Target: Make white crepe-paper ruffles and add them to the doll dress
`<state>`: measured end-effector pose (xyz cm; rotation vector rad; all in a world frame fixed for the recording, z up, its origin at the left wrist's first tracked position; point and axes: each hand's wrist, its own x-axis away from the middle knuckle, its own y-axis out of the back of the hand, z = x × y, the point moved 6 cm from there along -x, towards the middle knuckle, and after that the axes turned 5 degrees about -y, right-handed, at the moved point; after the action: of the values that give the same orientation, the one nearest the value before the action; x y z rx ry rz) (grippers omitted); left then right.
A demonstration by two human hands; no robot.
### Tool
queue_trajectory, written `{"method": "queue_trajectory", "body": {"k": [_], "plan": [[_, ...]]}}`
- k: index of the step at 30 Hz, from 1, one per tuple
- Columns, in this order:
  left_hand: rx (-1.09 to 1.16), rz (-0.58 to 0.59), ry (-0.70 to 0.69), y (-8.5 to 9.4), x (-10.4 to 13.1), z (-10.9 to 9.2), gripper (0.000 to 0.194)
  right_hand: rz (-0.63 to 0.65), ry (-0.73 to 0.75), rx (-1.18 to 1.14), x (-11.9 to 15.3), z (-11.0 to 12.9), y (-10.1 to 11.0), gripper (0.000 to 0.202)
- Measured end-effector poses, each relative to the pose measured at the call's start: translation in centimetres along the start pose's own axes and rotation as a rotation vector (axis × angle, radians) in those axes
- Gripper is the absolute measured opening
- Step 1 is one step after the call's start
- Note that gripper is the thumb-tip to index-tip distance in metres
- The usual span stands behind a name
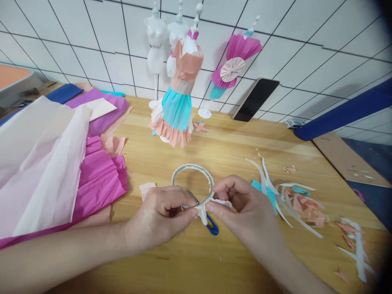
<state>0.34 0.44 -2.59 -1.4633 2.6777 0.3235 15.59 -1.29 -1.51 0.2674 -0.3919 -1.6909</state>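
Pinching the tape roll [192,167] at its lower edge, our left hand [159,206] and right hand [248,206] steady it above the worktop [147,151], probably to align it with the white paper piece [202,216]; blue-handled scissors [213,229] lie beneath, between our hands.

Craft workspace, wooden table [147,269], small dress forms [155,36], crepe paper sheets [102,173], paper scraps [309,208], tiled wall [101,24]
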Motion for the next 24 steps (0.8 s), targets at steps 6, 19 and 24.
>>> {"method": "queue_trajectory", "body": {"k": [6, 19, 24], "plan": [[0.259, -0.039, 0.212, -0.2, 0.0, 1.5, 0.016, -0.020, 0.055, 0.046, 0.2, 1.2, 0.7, 0.008], [0.231, -0.071, 0.320, -0.1, 0.1, 2.2, 0.028, -0.028, 0.213, 0.125, 0.8, 2.2, 0.6, 0.011], [0.258, -0.058, 0.281, -0.2, 0.1, 1.9, 0.023, -0.045, 0.151, 0.131, 0.5, 1.8, 0.7, 0.009]]}}
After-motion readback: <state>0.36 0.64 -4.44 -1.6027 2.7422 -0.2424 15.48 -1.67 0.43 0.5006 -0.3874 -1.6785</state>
